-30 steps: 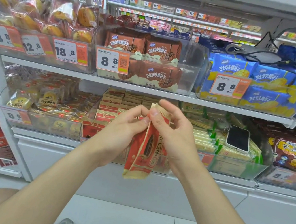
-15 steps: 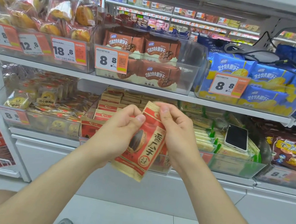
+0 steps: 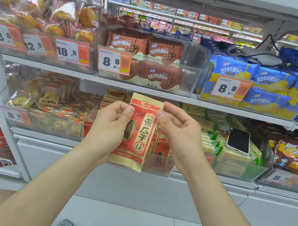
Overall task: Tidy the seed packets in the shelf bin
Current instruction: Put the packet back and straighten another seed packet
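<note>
A red and tan sunflower seed packet (image 3: 138, 130) is held upright in front of the lower shelf, its printed face toward me. My left hand (image 3: 109, 126) grips its left edge, thumb on the front. My right hand (image 3: 177, 134) pinches its upper right edge with thumb and fingers. Behind the packet stands the clear shelf bin (image 3: 157, 169) with several more red seed packets (image 3: 161, 155) standing or leaning in it; my hands hide much of them.
A phone (image 3: 239, 140) lies on green packets (image 3: 215, 144) in the bin to the right. Pastry packs (image 3: 48, 97) fill the bin to the left. The shelf above (image 3: 147, 90) carries brown (image 3: 146, 48) and blue biscuit bags (image 3: 247, 73). White floor lies below.
The packet has turned from edge-on to face-on and has risen a little. Both hands have spread apart to its side edges.
</note>
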A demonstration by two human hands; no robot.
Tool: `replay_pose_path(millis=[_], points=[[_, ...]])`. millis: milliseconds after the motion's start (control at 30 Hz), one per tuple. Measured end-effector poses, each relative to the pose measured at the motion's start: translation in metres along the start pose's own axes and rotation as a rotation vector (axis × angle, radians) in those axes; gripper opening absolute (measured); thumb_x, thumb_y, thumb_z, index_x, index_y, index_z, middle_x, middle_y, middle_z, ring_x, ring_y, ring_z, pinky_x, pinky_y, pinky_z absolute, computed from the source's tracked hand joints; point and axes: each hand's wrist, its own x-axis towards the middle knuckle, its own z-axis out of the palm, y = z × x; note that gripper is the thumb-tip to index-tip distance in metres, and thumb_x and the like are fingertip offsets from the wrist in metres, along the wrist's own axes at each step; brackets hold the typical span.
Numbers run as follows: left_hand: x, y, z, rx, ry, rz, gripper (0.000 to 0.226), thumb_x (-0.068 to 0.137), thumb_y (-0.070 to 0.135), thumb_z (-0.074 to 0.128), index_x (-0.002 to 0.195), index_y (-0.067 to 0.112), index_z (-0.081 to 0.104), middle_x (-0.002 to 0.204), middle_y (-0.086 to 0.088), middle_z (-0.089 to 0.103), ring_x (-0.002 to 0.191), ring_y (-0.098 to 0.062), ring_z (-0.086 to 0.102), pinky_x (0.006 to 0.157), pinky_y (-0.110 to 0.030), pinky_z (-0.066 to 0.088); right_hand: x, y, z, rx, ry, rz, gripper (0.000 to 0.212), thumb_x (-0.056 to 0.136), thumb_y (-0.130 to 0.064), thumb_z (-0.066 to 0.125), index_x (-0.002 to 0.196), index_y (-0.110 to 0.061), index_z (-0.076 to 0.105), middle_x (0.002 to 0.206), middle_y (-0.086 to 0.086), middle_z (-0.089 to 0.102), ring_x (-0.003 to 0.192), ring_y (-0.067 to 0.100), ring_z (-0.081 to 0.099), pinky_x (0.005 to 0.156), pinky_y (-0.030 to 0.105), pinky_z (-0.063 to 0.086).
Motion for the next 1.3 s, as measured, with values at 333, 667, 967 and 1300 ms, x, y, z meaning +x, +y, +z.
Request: replay_pose_path(millis=[333,667,967,1300], points=[[0.005,0.010,-0.017,0.174,-0.167,0.015,0.054,0.112,0.054,0.042,0.109,0.014,0.079,0.100,-0.004,0.084,0.094,-0.022,0.082,0.086,-0.049,0.067,-0.005,0.004,0.005,-0.179,-0.047,0.045,0.032,0.096,-0.028,0.079,0.124,-0.013,0.077,0.098,0.008,0.083,0.086,0.023,0.079,0.071,0.037,0.062],[0.013,0.008,-0.034,0.265,-0.224,0.072,0.040,0.112,0.048,0.046,0.117,0.025,0.078,0.104,0.003,0.084,0.096,-0.018,0.081,0.086,-0.044,0.065,-0.001,0.001,0.016,-0.168,-0.084,0.092,0.028,0.096,-0.016,0.080,0.123,-0.016,0.074,0.107,0.004,0.083,0.100,0.018,0.079,0.082,0.035,0.064],[0.049,-0.003,-0.081,0.548,0.030,0.218,0.036,0.111,0.053,0.047,0.115,0.031,0.076,0.104,0.009,0.080,0.101,-0.020,0.076,0.095,-0.048,0.060,0.015,0.009,0.055,-0.314,-0.056,-0.276,0.092,0.102,-0.004,0.069,0.159,-0.052,0.015,0.117,0.004,0.079,0.109,0.016,0.076,0.099,0.038,0.059],[0.072,-0.043,-0.132,1.120,-0.329,0.057,0.046,0.107,0.016,0.060,0.153,0.022,0.058,0.142,-0.001,0.064,0.108,-0.022,0.059,0.095,-0.028,0.043,0.059,0.050,0.099,-0.717,-0.115,-0.501,0.065,0.100,-0.004,0.067,0.151,-0.033,0.039,0.128,-0.017,0.065,0.081,-0.005,0.062,0.083,0.012,0.044]])
